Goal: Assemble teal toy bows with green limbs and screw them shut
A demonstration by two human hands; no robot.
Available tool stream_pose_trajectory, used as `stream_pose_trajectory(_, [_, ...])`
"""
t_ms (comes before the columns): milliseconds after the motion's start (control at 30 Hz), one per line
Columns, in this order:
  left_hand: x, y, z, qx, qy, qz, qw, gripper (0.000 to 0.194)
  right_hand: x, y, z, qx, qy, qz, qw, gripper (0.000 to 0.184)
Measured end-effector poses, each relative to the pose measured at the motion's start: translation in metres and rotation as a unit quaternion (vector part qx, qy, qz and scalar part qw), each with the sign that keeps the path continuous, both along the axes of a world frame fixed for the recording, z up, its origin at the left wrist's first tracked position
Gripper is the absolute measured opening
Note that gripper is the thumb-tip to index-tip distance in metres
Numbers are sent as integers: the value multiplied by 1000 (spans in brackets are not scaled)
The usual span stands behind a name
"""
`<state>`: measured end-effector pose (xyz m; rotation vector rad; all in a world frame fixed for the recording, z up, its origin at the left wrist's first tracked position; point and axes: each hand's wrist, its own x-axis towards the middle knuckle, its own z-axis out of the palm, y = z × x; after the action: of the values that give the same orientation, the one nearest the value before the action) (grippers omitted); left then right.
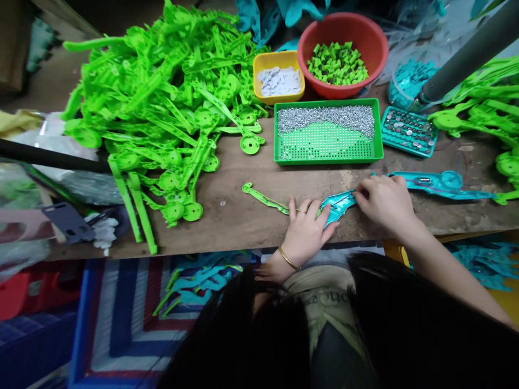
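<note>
On the wooden bench a long plastic part lies crosswise, with a thin green arm [263, 200] on its left and a teal shell [339, 205] on its right. My left hand [304, 229] rests over the middle where green meets teal, its fingers bent and gripping the part. My right hand [385, 202] is closed at the far right tip of the teal shell, thumb and finger pinched there; anything else inside those fingers is hidden. Just beyond my right hand lies another teal half-shell [436, 183] with a small metal piece in it.
Green plastic arms [170, 108] pile up at left. Behind my hands sit a green tray [279, 156] of screws, a yellow bin [279, 99] of white pieces, a red bowl [344, 21] and a teal tray [409, 148] of small metal discs. A grey pole [466, 54] slants at right.
</note>
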<state>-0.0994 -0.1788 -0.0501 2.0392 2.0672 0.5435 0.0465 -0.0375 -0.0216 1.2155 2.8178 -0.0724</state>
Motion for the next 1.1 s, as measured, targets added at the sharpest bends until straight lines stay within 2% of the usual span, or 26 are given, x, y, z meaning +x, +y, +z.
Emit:
stream_pose_trajectory(100, [-2, -2, 4, 10, -20, -3, 1000, 37, 4, 2, -2, -11, 1, -3, 1000, 22])
stream_pose_trajectory(167, [-12, -8, 7, 41, -48, 1, 998, 35, 11, 2, -2, -24, 23, 3, 999, 21])
stream_pose_trajectory(200, [-20, -13, 8, 65, -62, 21, 996, 32, 14, 1, -1, -22, 41, 3, 999, 21])
stream_pose_trajectory(333, [-58, -37, 7, 135, -87, 180, 971, 16, 13, -10, 9, 1, 130, -15, 991, 28])
stream_pose_trajectory(400, [-69, -47, 2, 130, -93, 204, 966, 12, 0, -22, 12, -23, 163, 16, 986, 27])
stream_pose_trajectory(533, [-67, -50, -6, 115, -96, 178, 973, 10, -39, -50, 8, -104, 165, 135, 971, 21])
stream_pose_trajectory(633, [-59, -44, -10, 102, -91, 172, 976, 11, -64, -64, -1, -122, 141, 185, 965, 21])
stream_pose_trajectory(767, [-59, -41, -13, 84, -70, 170, 979, 16, -79, -71, -9, -98, 110, 188, 971, 22])
stream_pose_trajectory(933, [-62, -41, -15, 77, 0, 138, 987, 19, -86, -71, -12, -80, 98, 188, 974, 23])
stream_pose_trajectory(1100, [-60, -39, -15, 92, 44, 134, 986, 21, -91, -69, -13, -66, 96, 194, 974, 23])
